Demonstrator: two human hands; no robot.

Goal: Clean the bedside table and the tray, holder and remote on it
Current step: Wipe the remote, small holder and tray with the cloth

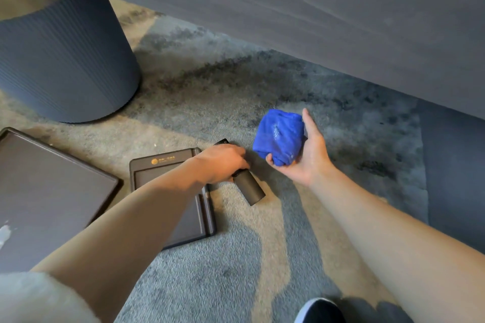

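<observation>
A slim black remote [250, 187] lies on the carpet, its far tip showing past my knuckles. My left hand [223, 162] rests over its middle with fingers curled around it. Beside it lies a small dark holder [202, 207] with a gold logo, flat on the carpet under my left forearm. A larger dark tray [52, 186] lies at the far left. My right hand [305, 154] is raised a little to the right of the remote and grips a bunched blue cloth [279, 136]. The round ribbed bedside table [65, 60] stands at the upper left.
Everything lies on a grey and beige patterned carpet [236, 270]. A grey upholstered bed side [315, 7] fills the top and right. A dark shoe toe [319, 311] shows at the bottom edge. A pale fuzzy sleeve [31, 299] sits at the lower left.
</observation>
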